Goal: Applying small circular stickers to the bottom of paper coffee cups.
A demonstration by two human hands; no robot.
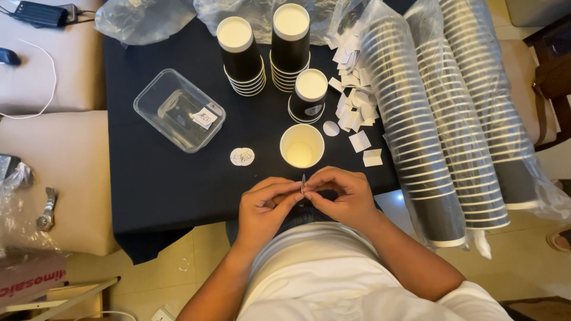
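Observation:
Both my hands meet at the near edge of a black-covered table (148,190). My left hand (266,205) and my right hand (345,196) pinch a small thin sticker piece (303,183) edge-on between their fingertips. Just beyond them stands an open paper cup (302,146), upright, white inside. Two round white stickers (242,156) lie flat to its left, another round sticker (331,128) to its right. A heap of white square backing papers (355,101) lies behind that.
Three stacks of black cups (291,44) stand upside down at the back. A clear plastic box (178,110) sits at the left. Long sleeves of stacked cups in plastic (428,119) lie along the right. Beige cushions (53,172) flank the table's left.

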